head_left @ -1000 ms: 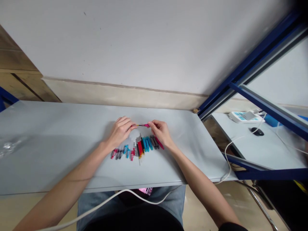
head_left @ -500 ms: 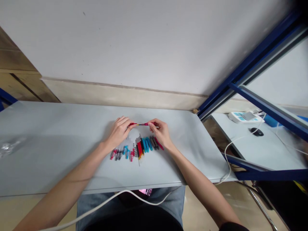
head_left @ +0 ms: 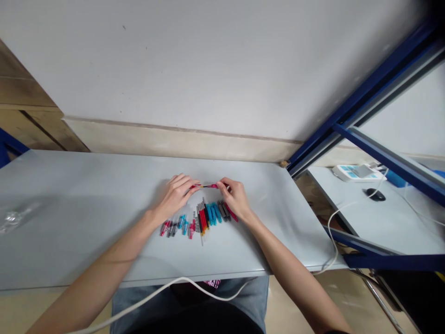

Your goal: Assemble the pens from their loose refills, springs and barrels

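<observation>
Above the row of pen parts, my left hand pinches the red end of a pen refill. My right hand has thumb and fingers closed on a pink pen barrel, in line with the refill. The refill's thin end meets the barrel; how deep it sits inside is too small to tell. Below the hands lie several red and black refills, blue barrels, grey barrels and another pink barrel near my right wrist. Small pink, grey and blue pen pieces lie to the left.
A crumpled clear plastic bag lies at the left of the grey table. A white cable crosses my lap. Beyond a blue metal frame on the right, a second table holds a white device and a black mouse.
The view has shifted slightly, so everything sits a little lower. Both hands keep hold of the refill and the pink barrel, with little visible movement between them.
</observation>
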The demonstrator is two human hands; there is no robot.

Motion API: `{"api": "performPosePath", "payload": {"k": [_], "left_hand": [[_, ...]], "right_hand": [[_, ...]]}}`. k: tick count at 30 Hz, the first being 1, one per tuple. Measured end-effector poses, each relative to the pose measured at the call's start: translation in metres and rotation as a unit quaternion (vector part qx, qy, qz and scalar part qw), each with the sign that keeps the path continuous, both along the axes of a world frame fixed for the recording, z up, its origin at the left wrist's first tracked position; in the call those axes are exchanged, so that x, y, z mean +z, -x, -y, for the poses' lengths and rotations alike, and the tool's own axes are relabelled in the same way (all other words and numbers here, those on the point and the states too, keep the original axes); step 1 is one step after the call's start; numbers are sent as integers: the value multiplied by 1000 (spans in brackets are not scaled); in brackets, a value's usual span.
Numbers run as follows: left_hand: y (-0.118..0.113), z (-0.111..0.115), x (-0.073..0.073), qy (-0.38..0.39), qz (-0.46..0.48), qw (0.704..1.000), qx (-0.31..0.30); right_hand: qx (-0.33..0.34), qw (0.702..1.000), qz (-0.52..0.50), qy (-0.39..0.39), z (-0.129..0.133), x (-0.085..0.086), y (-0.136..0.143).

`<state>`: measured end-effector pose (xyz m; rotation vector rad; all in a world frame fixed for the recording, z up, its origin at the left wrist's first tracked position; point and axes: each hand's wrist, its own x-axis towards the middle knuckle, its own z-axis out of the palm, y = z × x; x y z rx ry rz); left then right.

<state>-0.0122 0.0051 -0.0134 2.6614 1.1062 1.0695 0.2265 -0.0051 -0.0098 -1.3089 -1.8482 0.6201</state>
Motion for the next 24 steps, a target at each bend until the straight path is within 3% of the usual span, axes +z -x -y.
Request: {"api": "performPosePath", "payload": {"k": [16,24], "left_hand": [[18,-20,-16,73,-56,995,47],[22,-27,-25,85,-57,992,69]], "right_hand": [[4,1000,11,-12,-21,-20,-14],[-105,993,-47,-15,-31,-20,-26]]}}
